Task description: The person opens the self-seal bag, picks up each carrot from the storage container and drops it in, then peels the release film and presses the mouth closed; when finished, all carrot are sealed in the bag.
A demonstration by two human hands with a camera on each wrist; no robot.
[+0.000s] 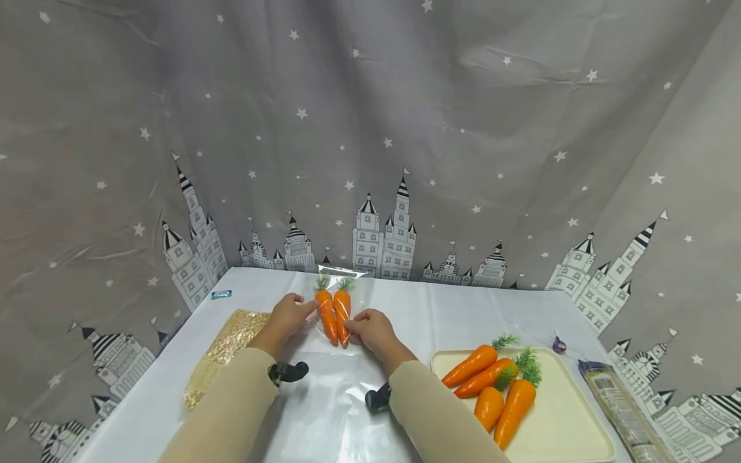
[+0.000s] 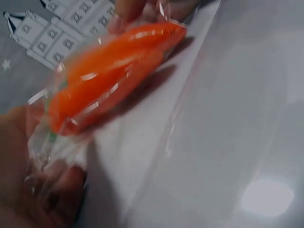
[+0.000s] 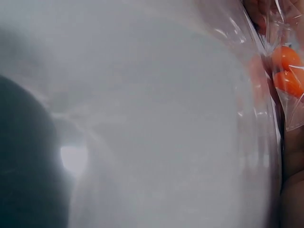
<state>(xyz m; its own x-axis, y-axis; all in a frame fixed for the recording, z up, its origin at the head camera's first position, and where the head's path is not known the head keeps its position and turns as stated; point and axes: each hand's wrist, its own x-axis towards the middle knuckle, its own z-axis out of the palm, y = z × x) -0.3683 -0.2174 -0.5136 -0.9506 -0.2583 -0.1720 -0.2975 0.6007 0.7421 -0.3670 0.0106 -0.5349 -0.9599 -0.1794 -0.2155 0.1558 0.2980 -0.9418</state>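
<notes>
Two orange carrots (image 1: pixel 334 316) with green tops lie side by side inside a clear plastic bag (image 1: pixel 360 292), tips toward the person. My left hand (image 1: pixel 291 319) pinches the bag's left side, thumb and fingers close to the left carrot. On the other side my right hand (image 1: pixel 373 329) pinches the bag near the carrots' lower ends. In the left wrist view, film wraps the carrots (image 2: pixel 111 76), and the left hand (image 2: pixel 42 175) grips it by the leafy end. Crinkled film and the carrot ends (image 3: pixel 287 71) show at the right edge of the right wrist view.
A cream tray (image 1: pixel 567 411) at the right holds several carrots (image 1: pixel 515 408). Beyond it lie a long wrapped packet (image 1: pixel 625 411) and a small purple item (image 1: pixel 558 345). A gold-toned packet (image 1: pixel 228 350) lies at the left, with a small green-and-white packet (image 1: pixel 221 294) behind. Clear film (image 1: pixel 330 405) covers the table front.
</notes>
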